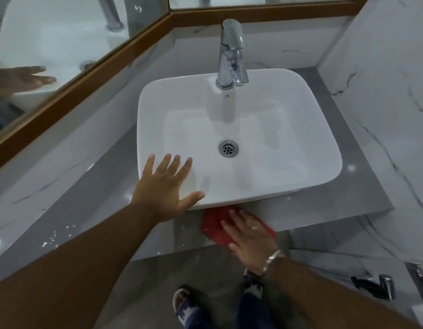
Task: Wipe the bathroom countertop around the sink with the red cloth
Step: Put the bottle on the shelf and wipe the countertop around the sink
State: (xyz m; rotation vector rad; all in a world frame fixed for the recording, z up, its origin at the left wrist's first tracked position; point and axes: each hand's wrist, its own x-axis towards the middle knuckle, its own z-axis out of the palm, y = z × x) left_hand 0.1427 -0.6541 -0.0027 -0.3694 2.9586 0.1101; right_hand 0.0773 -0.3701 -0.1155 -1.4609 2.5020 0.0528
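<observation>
One grey surface (pixel 91 224) carries a white sink (pixel 319 129), its basin bare but for the drain (pixel 228 148). Left hand (pixel 165 193) lies open, fingers spread, on the sink's front-left rim. Right hand (pixel 249 236) presses flat on the red cloth (pixel 213 225) just below the sink's front edge.

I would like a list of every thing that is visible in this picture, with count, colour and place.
sink: one, white, on the countertop centre
faucet: one, chrome, at the sink's back
drain: one, metal, in the basin
countertop: one, grey, with white specks at left front
red cloth: one, on the front edge
mirror: wood-framed, upper left
spray handle: dark, lower right
slippers: patterned, on the floor
left hand: open, over the sink's front left rim
right hand: flat on the cloth
</observation>
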